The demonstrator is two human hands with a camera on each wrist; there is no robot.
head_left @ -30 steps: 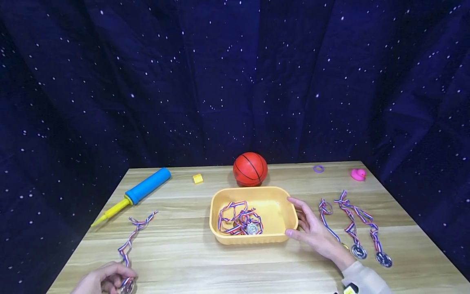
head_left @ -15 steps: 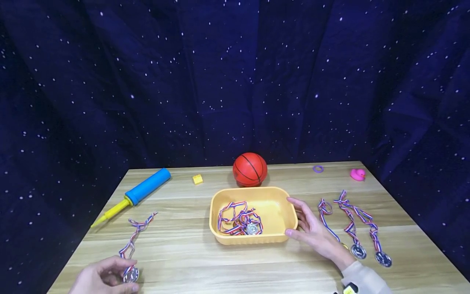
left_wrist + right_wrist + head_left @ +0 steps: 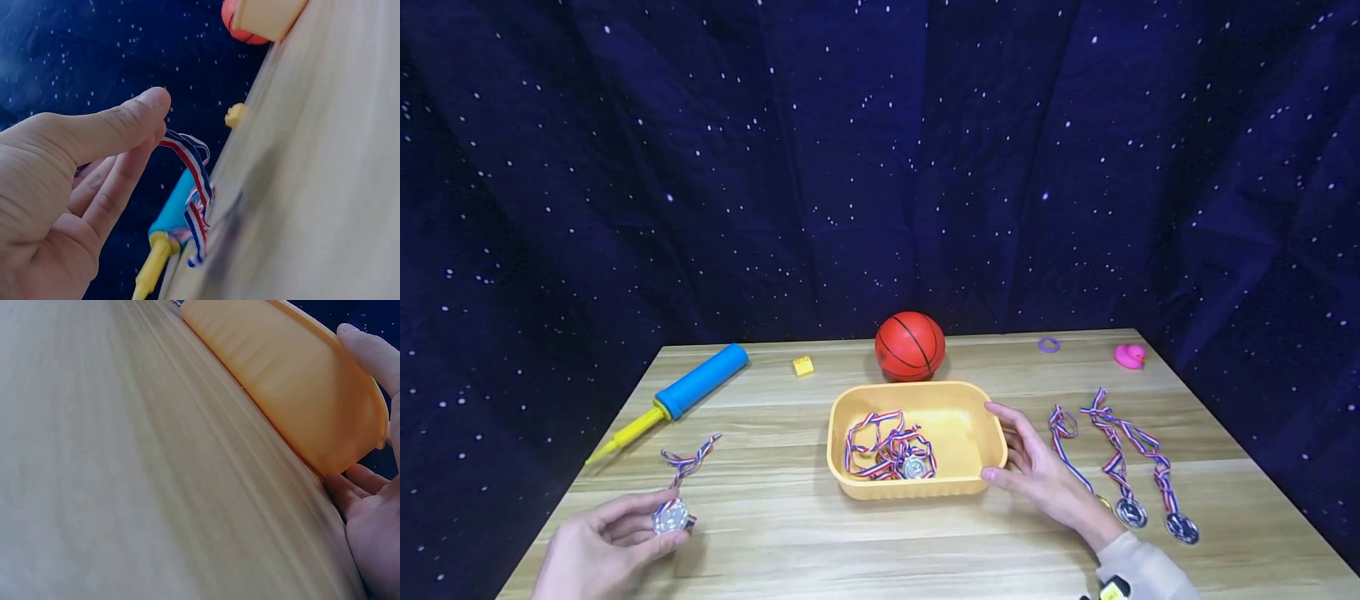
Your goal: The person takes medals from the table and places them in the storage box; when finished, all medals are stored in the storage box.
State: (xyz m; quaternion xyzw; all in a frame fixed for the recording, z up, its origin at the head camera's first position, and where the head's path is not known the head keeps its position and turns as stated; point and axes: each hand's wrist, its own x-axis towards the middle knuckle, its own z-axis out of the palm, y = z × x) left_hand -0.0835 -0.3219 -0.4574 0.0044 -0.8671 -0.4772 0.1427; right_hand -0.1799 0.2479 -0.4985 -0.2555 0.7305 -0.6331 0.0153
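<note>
My left hand, low on the left, pinches a silver medal between thumb and fingers. Its red, white and blue ribbon trails from the fingertips toward the tabletop in the left wrist view, where the medal's disc is hidden. At the middle stands a yellow plastic basket, with a silver medal and tangled striped ribbons inside. My right hand grips the basket's right end, thumb at the front rim and fingers round the side. The right wrist view shows the fingertips low against the basket's wall.
Several ribboned medals lie on the right of the wooden table. Behind the basket sits a red basketball. A blue and yellow pump, yellow block, purple ring and pink duck lie toward the back.
My left hand has lifted the medal from the front left and moved it up and away from me, its ribbon gathering behind. The right hand and the basket have stayed in place.
</note>
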